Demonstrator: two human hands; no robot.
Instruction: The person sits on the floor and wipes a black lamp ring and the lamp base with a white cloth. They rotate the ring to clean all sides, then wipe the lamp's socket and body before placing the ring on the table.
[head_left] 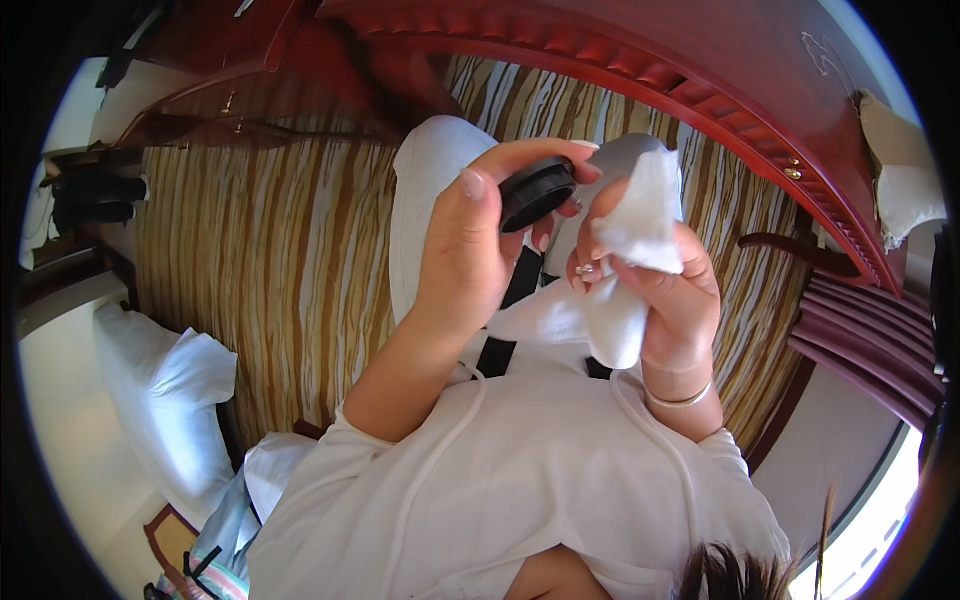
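My left hand (468, 238) grips a round, shallow black object (538, 193) by its edge, between the thumb and the fingers. It looks like a lid or a small case, and its exact kind cannot be made out. A crumpled white cloth (640, 222) is pinched in my right hand (683, 305), one end sticking up above the fingers and the rest hanging below the palm toward my lap. A small gap separates the cloth from the black object. Both hands are raised over my light trousers (432, 180).
Ahead of me curves a red wooden piece of furniture (600, 70) with carved trim and a small knob. Striped brown and cream carpet (270, 250) covers the floor. White pillows (170, 400) lie at the left, black shoes (100, 200) farther up. A purple curtain (870, 335) hangs at the right.
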